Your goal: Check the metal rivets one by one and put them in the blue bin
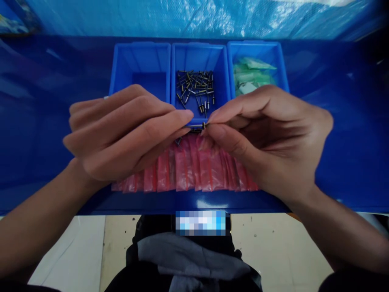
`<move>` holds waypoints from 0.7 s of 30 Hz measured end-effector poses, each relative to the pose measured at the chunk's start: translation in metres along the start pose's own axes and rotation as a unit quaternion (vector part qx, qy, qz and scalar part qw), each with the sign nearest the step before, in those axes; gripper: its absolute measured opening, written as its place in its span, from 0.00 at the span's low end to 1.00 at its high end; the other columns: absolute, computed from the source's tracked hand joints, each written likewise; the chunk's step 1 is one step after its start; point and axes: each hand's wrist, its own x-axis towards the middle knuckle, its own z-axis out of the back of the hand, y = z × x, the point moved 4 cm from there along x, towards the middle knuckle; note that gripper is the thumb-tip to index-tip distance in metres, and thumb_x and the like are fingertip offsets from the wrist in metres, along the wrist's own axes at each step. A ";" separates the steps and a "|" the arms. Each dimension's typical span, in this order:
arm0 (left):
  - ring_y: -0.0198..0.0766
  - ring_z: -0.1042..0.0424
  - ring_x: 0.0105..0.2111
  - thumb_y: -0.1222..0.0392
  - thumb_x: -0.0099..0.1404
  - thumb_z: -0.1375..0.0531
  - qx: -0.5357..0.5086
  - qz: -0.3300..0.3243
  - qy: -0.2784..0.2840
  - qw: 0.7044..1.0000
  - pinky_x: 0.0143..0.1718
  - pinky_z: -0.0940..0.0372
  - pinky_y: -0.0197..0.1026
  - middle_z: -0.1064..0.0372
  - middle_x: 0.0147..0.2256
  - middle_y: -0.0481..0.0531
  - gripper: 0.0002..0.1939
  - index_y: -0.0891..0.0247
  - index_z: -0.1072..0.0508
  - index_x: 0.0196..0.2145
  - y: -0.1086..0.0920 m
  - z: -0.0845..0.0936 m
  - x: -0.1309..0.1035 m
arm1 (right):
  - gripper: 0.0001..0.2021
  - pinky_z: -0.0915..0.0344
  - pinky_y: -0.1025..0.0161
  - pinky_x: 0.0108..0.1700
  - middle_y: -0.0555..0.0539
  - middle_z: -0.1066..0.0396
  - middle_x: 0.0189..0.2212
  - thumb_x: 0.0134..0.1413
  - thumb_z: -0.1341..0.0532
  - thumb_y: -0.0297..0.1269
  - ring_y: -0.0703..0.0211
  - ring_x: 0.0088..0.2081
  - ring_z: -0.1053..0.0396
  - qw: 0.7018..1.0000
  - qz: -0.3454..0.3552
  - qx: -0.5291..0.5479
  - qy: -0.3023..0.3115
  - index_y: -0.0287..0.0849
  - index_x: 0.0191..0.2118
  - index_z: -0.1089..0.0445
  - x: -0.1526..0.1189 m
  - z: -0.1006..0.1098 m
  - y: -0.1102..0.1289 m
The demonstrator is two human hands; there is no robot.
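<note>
Between my two hands, just in front of the middle bin, is a blind rivet (199,126) lying sideways. My left hand (127,132) is closed, its thumb and fingertips pinching the rivet's thin pin. At the other end, near the flange, the thumb and forefinger of my right hand (267,134) pinch the same rivet. Another dark rivet (178,141) shows partly below my left fingertips; whether that hand holds it I cannot tell. Under both hands lies a row of pink plastic bags (185,170), partly covered by them.
Three blue bins stand side by side: the left bin (141,61) shows a bare floor, the middle bin (199,56) holds many loose rivets (196,85), and the right one has green plastic bags (253,75). Behind the blue tabletop (340,134) hangs a shiny blue sheet (182,18).
</note>
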 end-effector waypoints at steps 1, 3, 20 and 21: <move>0.46 0.17 0.42 0.63 0.72 0.35 -0.011 0.004 0.009 1.000 0.38 0.21 0.48 0.20 0.48 0.53 0.20 0.61 0.27 0.61 0.001 0.000 0.000 | 0.08 0.20 0.60 0.36 0.53 0.19 0.35 0.60 0.27 0.29 0.59 0.33 0.21 1.000 -0.017 -0.013 0.005 0.51 0.41 0.19 0.000 0.000 0.000; 0.46 0.17 0.40 0.63 0.71 0.34 -0.021 0.006 0.012 1.000 0.36 0.23 0.47 0.19 0.46 0.53 0.19 0.62 0.25 0.58 0.002 0.000 -0.001 | 0.07 0.20 0.58 0.37 0.53 0.19 0.36 0.61 0.27 0.29 0.58 0.34 0.20 0.999 -0.039 -0.030 0.010 0.50 0.41 0.20 -0.002 0.002 0.002; 0.39 0.18 0.36 0.65 0.71 0.32 -0.007 0.062 -0.070 0.996 0.37 0.22 0.42 0.21 0.34 0.47 0.06 0.60 0.25 0.43 -0.011 0.001 0.013 | 0.09 0.21 0.70 0.32 0.53 0.18 0.34 0.62 0.30 0.23 0.65 0.31 0.20 0.999 -0.003 0.029 0.024 0.45 0.43 0.20 0.001 -0.001 0.004; 0.39 0.18 0.36 0.65 0.70 0.32 -0.011 0.055 -0.076 0.996 0.36 0.22 0.42 0.20 0.34 0.48 0.06 0.60 0.25 0.43 -0.011 0.001 0.013 | 0.10 0.21 0.69 0.31 0.53 0.18 0.34 0.62 0.30 0.23 0.65 0.30 0.21 0.999 -0.003 0.028 0.020 0.46 0.43 0.20 0.002 -0.001 0.004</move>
